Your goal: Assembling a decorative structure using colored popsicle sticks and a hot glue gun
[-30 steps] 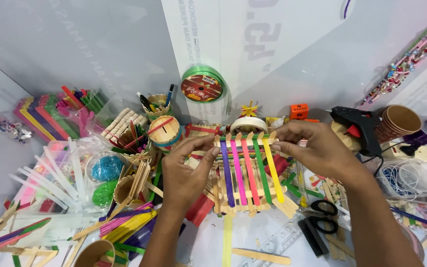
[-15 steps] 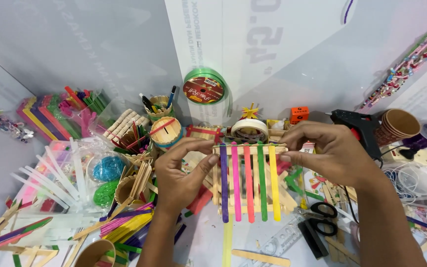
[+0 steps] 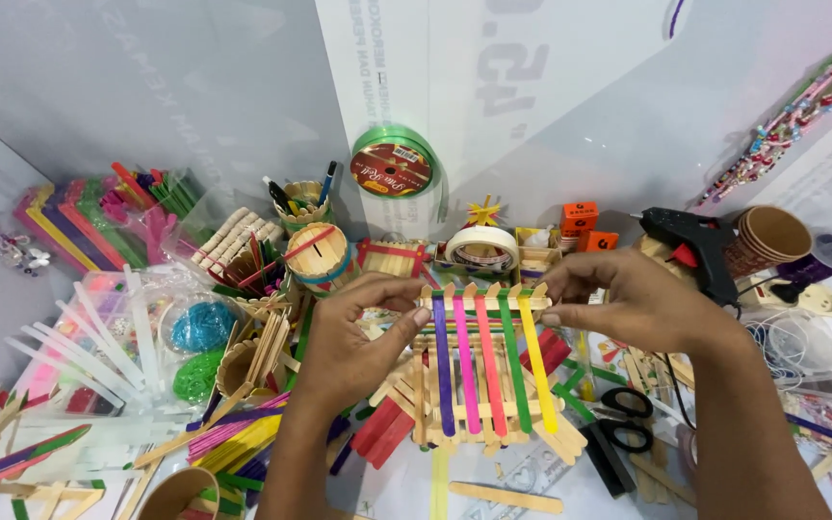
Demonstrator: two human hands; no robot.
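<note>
Since a moment ago, you've lowered the flat coloured-stick panel onto the wooden stick frame; your left hand and right hand pinch its top crossbar.

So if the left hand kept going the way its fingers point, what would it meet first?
The left hand points right, along the stick panel it pinches. Past the panel's top bar, it would probably meet the right hand fingertips first, though depth is unclear.
</note>
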